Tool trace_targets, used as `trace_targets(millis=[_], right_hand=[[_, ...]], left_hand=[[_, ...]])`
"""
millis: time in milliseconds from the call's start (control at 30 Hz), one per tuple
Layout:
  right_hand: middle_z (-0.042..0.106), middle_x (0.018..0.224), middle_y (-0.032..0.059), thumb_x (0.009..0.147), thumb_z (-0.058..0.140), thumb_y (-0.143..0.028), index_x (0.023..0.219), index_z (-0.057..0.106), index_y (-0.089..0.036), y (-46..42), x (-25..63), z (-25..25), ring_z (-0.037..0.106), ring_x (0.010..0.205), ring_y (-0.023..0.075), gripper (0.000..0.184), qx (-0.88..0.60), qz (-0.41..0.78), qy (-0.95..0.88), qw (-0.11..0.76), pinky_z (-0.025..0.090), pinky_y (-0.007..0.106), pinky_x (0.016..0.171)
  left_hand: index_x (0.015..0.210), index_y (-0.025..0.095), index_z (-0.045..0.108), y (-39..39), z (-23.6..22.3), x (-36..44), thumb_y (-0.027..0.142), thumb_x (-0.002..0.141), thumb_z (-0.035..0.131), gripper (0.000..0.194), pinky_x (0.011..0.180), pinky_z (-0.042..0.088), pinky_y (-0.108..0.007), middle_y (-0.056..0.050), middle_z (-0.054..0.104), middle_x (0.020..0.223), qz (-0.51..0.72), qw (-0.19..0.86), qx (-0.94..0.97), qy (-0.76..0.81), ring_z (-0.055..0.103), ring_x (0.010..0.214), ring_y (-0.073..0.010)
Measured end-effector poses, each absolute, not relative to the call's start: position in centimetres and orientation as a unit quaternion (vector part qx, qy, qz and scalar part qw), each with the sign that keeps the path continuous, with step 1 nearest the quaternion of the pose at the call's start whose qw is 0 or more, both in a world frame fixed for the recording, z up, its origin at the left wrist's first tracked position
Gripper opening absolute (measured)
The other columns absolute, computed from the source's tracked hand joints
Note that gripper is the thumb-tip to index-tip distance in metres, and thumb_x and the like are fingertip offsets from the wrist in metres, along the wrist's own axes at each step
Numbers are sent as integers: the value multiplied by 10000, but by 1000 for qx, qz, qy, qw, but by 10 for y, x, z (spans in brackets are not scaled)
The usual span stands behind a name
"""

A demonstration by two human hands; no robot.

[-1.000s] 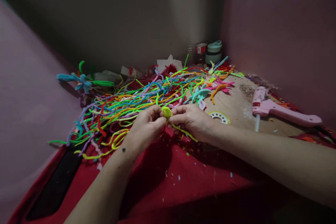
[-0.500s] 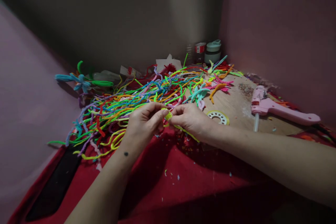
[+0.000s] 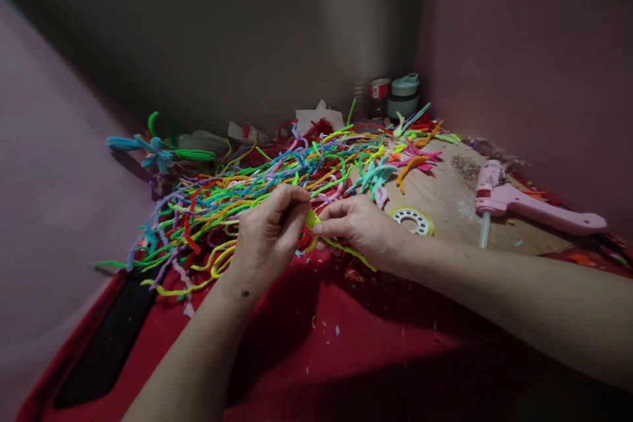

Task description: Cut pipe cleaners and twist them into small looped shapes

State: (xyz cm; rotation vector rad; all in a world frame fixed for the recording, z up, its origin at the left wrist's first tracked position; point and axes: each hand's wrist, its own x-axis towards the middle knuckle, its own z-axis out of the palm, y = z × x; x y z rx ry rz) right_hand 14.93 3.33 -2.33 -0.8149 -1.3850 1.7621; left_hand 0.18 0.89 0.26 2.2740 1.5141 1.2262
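Note:
Between both hands is a yellow pipe cleaner, bunched or coiled at the fingertips, with a straight tail running down to the right under my right palm. My left hand is closed, thumb and fingers pinching its upper end. My right hand pinches it from the right, thumb against the fingers. Just behind the hands spreads a tangled heap of coloured pipe cleaners. A blue pipe-cleaner flower with a green stem lies at the heap's far left.
To the right a pink glue gun rests on a brown board, near a white tape roll. A mint-lidded container stands at the back. A black flat object lies front left on the red cloth, among scraps.
My left hand has turned and risen slightly, its knuckles higher. More of the yellow bunch shows between the fingertips. The right hand stays nearly in place.

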Motion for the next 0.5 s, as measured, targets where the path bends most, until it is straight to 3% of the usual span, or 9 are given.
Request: trace_targets(millis=[67,133,200,267,367,500], right_hand=[[490,441,-22,647,613,-170,495,573,-134,33,149,-23,370,410,68,161,-316,687,-537,375,268,249,457],[486,443,-22,648,620,-191,499,580,-134,32,150,-22,365,412,69,164,-315,686,-532,383,267,253,462],[474,439,-26,652,624,-212,498,580,-135,33,150,-23,351,411,67,178,-315,683,-533,387,258,255,462],[473,445,-26,665,625,-232,505,584,-135,33,150,-25,342,416,64,191,-313,674,-545,389,250,255,463],[459,435,-34,674,622,-234,491,570,-141,34,151,-27,328,414,60,212,-315,656,-565,389,237,252,456],[454,410,-38,660,589,-187,464,544,-149,35,150,-29,336,394,59,205,-307,667,-559,385,240,244,436]], left_hand=[[844,194,596,10,3,2,220,790,579,63,534,383,-201,34,561,660,446,131,718,518,462,546,-73],[874,196,608,11,5,2,269,769,606,128,437,326,-200,49,513,571,454,263,657,541,407,453,-70],[796,184,618,12,8,2,309,752,622,133,383,264,-201,59,449,484,421,396,605,547,348,391,-66],[656,172,599,12,9,2,322,736,631,173,377,244,-202,55,420,442,402,454,577,548,330,380,-65],[593,171,604,11,8,5,320,717,640,196,389,242,-209,51,422,433,429,372,580,584,328,391,-68],[618,188,647,8,2,9,311,747,615,181,531,366,-226,22,561,554,416,93,691,584,477,529,-103]])
